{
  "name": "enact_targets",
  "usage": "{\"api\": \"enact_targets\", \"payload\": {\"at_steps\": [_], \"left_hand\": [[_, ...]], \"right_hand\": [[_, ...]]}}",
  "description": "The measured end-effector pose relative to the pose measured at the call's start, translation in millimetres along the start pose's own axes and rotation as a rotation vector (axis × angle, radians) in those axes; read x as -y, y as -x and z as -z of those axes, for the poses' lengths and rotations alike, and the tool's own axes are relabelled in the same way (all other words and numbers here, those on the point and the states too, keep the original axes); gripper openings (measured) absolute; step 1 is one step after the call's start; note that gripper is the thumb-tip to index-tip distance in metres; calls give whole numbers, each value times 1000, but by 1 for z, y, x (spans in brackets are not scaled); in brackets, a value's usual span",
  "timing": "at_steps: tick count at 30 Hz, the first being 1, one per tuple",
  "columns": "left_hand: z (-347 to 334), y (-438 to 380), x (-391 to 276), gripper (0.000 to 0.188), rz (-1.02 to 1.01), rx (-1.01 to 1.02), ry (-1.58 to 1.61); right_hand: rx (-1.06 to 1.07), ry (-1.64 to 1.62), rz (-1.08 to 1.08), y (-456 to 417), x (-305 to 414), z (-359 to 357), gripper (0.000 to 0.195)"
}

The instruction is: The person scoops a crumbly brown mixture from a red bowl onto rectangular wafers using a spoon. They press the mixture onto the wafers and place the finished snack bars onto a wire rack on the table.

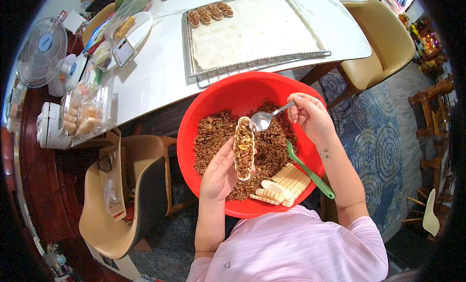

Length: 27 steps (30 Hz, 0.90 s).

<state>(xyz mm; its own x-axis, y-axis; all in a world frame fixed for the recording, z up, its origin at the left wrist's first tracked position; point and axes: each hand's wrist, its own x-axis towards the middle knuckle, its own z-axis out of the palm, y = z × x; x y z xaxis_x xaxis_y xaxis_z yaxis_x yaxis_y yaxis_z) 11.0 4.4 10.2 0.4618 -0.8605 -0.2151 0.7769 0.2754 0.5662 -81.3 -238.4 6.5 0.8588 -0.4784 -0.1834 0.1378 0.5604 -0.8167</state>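
My left hand (220, 172) holds a long, scallop-edged pale wafer shell (244, 149) covered with a brown grain-and-nut mixture. In my right hand (309, 116) is a metal spoon (261, 121), its bowl at the upper right edge of the shell. Both hands are over a large red plastic basin (218, 96) holding a loose brown crumbly mixture (214, 136). A stack of empty wafer shells (291, 180) lies inside the basin at its lower right. Beside them a green spatula (313, 172) leans across the basin's rim.
On the white table (156, 78), a wire rack (262, 63) with a pale mesh sheet (255, 34) bears several filled shells (204, 14). A digital timer (123, 52), a plate (140, 29) and clear food boxes (85, 118) stand left. Chairs (378, 38) flank the table.
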Motion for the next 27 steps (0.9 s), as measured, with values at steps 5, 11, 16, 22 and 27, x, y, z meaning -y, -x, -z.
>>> {"api": "enact_targets", "payload": {"at_steps": [5,11,16,22,27], "left_hand": [[12,-1,-2,48,8,175,123],[-7,2,-7,49,-41,-155,-111],[15,5,-5,48,9,46,10],[12,4,-4,50,24,68,36],[7,8,-7,50,10,-60,-47]], "right_hand": [[-106,222,70,1,10,7,19],[-107,700,220,11,6,1,19],[8,180,87,6,23,-12,19],[62,100,-70,-3,7,-7,19],[-38,287,-63,-3,8,6,20]]}}
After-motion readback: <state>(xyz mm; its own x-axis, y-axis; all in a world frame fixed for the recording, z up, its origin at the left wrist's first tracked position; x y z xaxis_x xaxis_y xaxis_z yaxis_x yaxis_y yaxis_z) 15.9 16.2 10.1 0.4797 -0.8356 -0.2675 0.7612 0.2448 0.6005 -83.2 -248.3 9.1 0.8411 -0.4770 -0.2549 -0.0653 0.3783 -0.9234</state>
